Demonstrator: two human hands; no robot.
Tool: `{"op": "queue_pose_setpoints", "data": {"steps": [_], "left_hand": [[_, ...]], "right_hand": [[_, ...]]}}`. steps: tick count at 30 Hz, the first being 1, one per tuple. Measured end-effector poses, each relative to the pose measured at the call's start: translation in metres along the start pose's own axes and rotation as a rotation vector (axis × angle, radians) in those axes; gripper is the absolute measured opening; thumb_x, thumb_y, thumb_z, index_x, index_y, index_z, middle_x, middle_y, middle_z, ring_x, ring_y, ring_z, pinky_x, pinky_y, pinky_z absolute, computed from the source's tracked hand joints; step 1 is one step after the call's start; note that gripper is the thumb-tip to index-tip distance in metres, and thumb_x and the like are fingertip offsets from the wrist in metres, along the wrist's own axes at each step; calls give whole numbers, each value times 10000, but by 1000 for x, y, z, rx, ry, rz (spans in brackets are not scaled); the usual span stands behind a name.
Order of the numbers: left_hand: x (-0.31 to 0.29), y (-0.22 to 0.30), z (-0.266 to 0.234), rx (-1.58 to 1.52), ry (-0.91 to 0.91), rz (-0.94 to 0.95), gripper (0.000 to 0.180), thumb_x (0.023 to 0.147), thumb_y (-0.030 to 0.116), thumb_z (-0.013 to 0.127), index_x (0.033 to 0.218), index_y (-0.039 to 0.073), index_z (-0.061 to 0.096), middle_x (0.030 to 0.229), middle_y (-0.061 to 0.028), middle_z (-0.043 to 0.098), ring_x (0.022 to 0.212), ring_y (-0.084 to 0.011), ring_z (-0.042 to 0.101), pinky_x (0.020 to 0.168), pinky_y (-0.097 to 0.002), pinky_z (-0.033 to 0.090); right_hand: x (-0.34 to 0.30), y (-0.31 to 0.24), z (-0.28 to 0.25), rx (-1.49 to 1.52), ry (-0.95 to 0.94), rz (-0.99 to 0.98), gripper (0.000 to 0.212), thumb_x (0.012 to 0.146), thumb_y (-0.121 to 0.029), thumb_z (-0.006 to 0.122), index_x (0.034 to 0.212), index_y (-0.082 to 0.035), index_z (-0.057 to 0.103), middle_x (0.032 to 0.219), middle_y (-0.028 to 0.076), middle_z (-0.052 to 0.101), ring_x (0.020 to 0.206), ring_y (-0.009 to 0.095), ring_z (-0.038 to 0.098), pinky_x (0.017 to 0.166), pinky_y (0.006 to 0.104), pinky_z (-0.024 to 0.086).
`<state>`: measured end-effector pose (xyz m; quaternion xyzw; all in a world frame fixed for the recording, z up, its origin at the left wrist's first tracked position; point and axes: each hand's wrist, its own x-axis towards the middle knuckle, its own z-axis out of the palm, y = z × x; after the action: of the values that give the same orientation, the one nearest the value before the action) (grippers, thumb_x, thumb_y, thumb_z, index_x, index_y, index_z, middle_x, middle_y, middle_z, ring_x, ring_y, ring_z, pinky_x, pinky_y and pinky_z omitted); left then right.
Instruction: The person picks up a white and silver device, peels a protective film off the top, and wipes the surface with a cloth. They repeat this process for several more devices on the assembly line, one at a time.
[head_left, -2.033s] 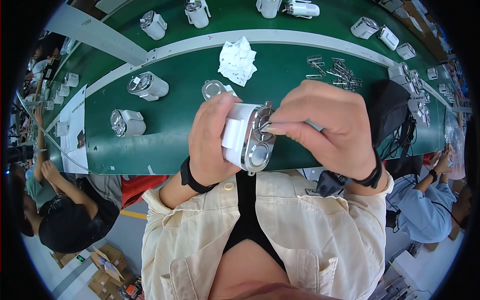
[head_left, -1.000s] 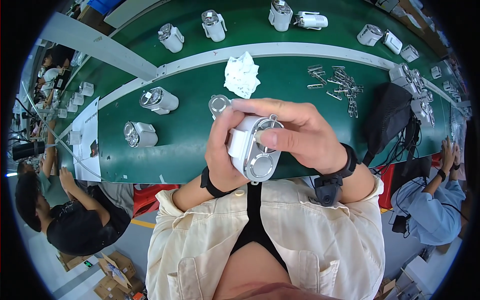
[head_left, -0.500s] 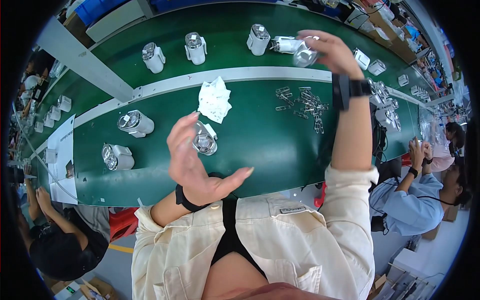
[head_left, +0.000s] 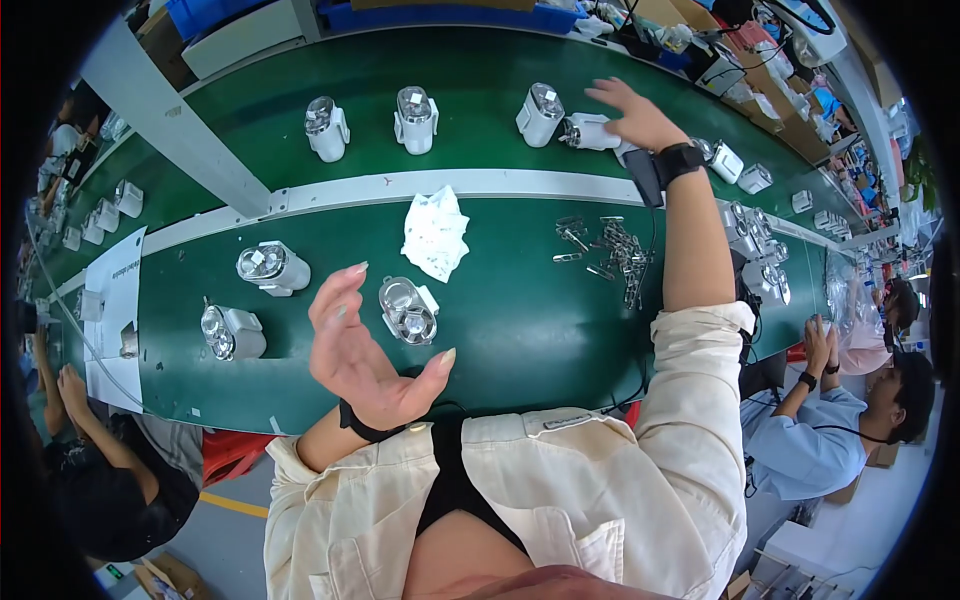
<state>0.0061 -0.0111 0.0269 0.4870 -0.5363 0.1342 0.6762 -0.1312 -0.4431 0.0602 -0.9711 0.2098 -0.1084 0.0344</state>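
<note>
Our right hand [head_left: 640, 118] has just let go, fingers spread at one o'clock; the white canister [head_left: 623, 150] seems set down there, half hidden, so that placement looks done. Our left hand [head_left: 362, 365], empty, hovers at eight o'clock near a silver-topped canister [head_left: 410, 312].

At 2 s and 1 s ago both hands were on 1 white unit with a silver top; now they are well apart. The right hand [head_left: 640, 122], which 0.5 s ago had that unit in its fingers, has them spread and extended over the far part of the desk [head_left: 500, 350], past the white rail [head_left: 360, 191]; a patch of white shows just below the palm, too covered to identify. The left hand [head_left: 362, 370] has let go and lies open, palm up, drawn clear of the open-lidded unit [head_left: 410, 318], once mostly hidden and now fully visible.
</note>
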Motion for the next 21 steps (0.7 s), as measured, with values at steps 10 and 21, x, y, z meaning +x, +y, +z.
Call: {"op": "queue_pose_setpoints", "data": {"steps": [10,21], "left_hand": [[-2,4,-5,-39,-91,-47,768,741,120,743,1351,30,285,1313,-278,400,1206,-382,446,1050,-471,347],[-3,39,1,-779,-452,-751,1131,613,162,885,1491,7,190,1333,-189,498,1175,-282,540,1002,-374,413]], "right_hand": [[-29,-46,-10,-62,-99,49,604,676,-150,713,1252,-27,577,1214,182,612,1111,309,592,1002,393,444],[-131,-264,-60,1083,-159,-503,526,735,-123,782,1213,5,602,1178,167,611,1117,293,576,964,371,437]]}}
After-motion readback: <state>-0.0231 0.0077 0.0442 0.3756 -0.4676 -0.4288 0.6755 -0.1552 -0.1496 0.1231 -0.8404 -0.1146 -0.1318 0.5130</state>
